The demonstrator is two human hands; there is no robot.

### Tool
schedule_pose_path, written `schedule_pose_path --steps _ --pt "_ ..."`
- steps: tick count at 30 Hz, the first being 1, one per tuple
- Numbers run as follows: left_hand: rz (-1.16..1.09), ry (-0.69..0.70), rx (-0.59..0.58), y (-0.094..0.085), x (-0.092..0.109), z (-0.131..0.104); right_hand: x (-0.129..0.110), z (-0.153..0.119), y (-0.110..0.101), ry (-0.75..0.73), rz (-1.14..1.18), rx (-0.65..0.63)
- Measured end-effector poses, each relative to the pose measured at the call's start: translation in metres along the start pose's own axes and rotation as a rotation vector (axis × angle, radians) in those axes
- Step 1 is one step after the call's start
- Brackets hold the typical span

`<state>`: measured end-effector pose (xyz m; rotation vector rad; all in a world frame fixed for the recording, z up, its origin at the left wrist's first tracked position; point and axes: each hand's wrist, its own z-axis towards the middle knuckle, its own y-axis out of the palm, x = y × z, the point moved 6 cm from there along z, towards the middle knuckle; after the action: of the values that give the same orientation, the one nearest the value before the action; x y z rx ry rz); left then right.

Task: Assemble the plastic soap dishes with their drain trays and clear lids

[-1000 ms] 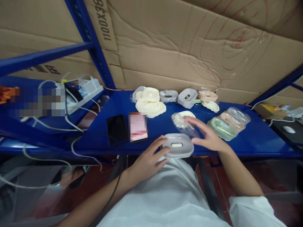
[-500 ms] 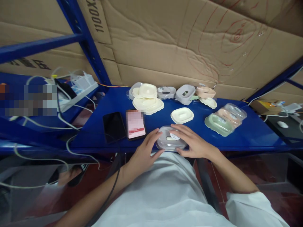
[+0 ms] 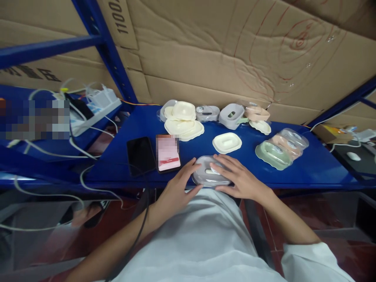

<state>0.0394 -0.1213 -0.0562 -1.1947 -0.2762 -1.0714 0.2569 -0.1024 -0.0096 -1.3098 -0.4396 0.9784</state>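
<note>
A grey oval box under a clear plastic cover (image 3: pixel 202 177) lies at the front edge of the blue table. My left hand (image 3: pixel 181 188) grips its left side, thumb at the near edge and fingers at the far edge. Around its right side is my right hand (image 3: pixel 239 178), the fingers lying over the cover and partly hiding a round white label. Just beyond the box sits a cream oval lid (image 3: pixel 227 143).
Behind on the blue table (image 3: pixel 308 168) are stacked cream lids (image 3: pixel 184 127), grey boxes (image 3: pixel 231 116) and a peach box (image 3: pixel 257 113). Covered green, peach and grey boxes (image 3: pixel 273 153) stand right. Two phones (image 3: pixel 141 156) lie left, with a dark cable nearby.
My right hand has shifted slightly left over the cover, and its fingers now hide more of the label. The box stays between both hands.
</note>
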Motion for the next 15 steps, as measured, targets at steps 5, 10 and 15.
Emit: schedule_pose_path --steps 5,10,15 --pt "-0.012 0.003 0.002 -0.001 -0.001 0.001 -0.001 0.005 0.003 0.02 0.022 -0.005" --pt "0.013 0.025 0.002 0.0 0.0 0.0 -0.001 0.004 0.011 0.021 -0.01 0.033" --pt "0.041 0.059 0.017 0.001 0.002 -0.002 0.009 -0.03 0.003 0.156 -0.066 0.132"
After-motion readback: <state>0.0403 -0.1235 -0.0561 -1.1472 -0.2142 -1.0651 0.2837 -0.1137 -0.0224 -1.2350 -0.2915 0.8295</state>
